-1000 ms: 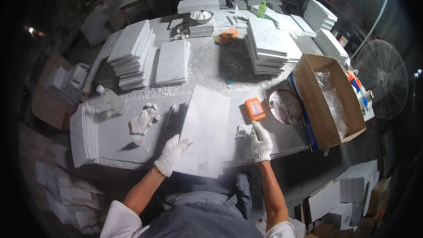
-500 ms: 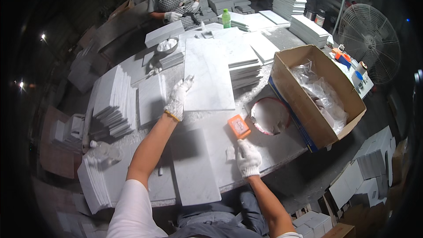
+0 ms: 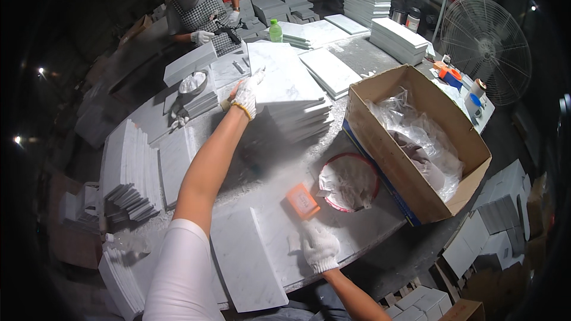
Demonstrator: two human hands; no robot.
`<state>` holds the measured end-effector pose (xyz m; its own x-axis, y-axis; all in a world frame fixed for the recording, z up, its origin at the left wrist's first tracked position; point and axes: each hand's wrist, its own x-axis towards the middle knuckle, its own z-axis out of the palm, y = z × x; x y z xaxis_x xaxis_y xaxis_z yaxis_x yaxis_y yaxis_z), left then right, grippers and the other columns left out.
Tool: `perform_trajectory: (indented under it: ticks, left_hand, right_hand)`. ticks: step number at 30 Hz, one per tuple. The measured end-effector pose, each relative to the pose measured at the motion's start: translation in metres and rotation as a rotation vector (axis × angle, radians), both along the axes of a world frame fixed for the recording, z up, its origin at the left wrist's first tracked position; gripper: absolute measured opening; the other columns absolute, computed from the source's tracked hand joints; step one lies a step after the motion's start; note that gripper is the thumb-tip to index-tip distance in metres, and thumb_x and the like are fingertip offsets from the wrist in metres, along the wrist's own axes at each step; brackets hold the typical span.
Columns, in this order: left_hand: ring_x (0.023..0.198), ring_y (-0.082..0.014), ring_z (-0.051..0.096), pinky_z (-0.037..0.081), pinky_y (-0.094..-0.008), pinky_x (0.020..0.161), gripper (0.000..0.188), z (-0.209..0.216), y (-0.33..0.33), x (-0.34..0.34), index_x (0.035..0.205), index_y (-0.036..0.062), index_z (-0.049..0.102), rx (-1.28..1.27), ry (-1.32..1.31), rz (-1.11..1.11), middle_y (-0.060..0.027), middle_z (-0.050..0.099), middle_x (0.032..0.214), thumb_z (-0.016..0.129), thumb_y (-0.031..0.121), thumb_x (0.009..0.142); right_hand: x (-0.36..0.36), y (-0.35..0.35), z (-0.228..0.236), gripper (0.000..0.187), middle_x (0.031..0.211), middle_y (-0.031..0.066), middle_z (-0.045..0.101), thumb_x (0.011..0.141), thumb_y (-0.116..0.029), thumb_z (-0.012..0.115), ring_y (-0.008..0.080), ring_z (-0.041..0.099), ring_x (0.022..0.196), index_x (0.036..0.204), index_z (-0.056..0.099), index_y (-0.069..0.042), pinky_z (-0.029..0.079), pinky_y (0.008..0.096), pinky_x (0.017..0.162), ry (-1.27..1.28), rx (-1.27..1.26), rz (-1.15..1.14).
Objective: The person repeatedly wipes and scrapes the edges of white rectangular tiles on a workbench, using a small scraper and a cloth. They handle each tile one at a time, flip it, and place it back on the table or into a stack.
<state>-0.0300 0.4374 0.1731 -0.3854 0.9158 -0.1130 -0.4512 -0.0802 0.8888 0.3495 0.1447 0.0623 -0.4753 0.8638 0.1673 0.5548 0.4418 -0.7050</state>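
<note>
White marble slabs (image 3: 300, 120) sit stacked on the table (image 3: 363, 226); from afar I see the left hand (image 3: 247, 95) at the top slab's (image 3: 285, 74) left edge, the right hand (image 3: 321, 246) just beside an orange block (image 3: 302, 201). Whether either grips anything, I cannot tell.

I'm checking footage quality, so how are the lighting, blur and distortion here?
Head view: black corners surround the fisheye image, which bows the edge of the table; light washes the veined slab stack pale, its near side shadowed; the orange block looks slightly blurred.
</note>
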Motion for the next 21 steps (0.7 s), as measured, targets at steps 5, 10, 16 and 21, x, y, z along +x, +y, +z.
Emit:
perform_trajectory:
  ticks: [5, 10, 16, 21]
  left_hand:
    - [0.133, -0.0281, 0.053, 0.045, -0.0419, 0.109, 0.043, -0.019, 0.041, -0.01, 0.145, 0.0054, 0.051, -0.114, -0.093, -0.012, -0.0138, 0.061, 0.138, 0.036, 0.027, 0.112]
    - [0.111, -0.0349, 0.07, 0.056, -0.0488, 0.093, 0.049, 0.022, 0.022, -0.019, 0.134, 0.0098, 0.061, -0.792, 1.444, -0.029, -0.0194, 0.07, 0.124, 0.047, 0.044, 0.102]
    - [0.103, -0.0395, 0.068, 0.054, -0.0493, 0.088, 0.034, 0.11, -0.077, 0.0, 0.112, 0.0085, 0.069, -0.317, 1.67, 0.186, -0.0224, 0.071, 0.111, 0.058, 0.038, 0.097]
    - [0.106, -0.0344, 0.07, 0.055, -0.0405, 0.098, 0.037, 0.022, -0.263, 0.096, 0.127, -0.0001, 0.068, 0.179, 1.585, -0.104, -0.0187, 0.071, 0.12, 0.066, 0.026, 0.1]
  right_hand:
    - [0.001, 0.001, 0.0, 0.034, 0.103, 0.0106, 0.071, 0.09, -0.015, 0.063, 0.0331, 0.068, 0.088, 0.124, 0.067, -0.014, 0.055, 0.0455, 0.073, 0.046, 0.008, 0.009]
    - [-0.006, 0.002, -0.005, 0.034, 0.096, 0.0116, 0.071, 0.085, -0.015, 0.065, 0.0352, 0.069, 0.081, 0.118, 0.071, -0.017, 0.055, 0.0466, 0.069, 0.123, 0.081, -0.05]
    - [-0.004, 0.0, -0.017, 0.036, 0.111, 0.0114, 0.072, 0.091, -0.02, 0.067, 0.0332, 0.07, 0.093, 0.126, 0.068, -0.02, 0.057, 0.0459, 0.082, -0.012, 0.105, -0.015]
    - [-0.006, 0.0, -0.031, 0.028, 0.102, 0.0145, 0.072, 0.091, -0.025, 0.067, 0.0352, 0.07, 0.092, 0.118, 0.073, -0.017, 0.056, 0.0482, 0.082, -0.06, 0.12, -0.027]
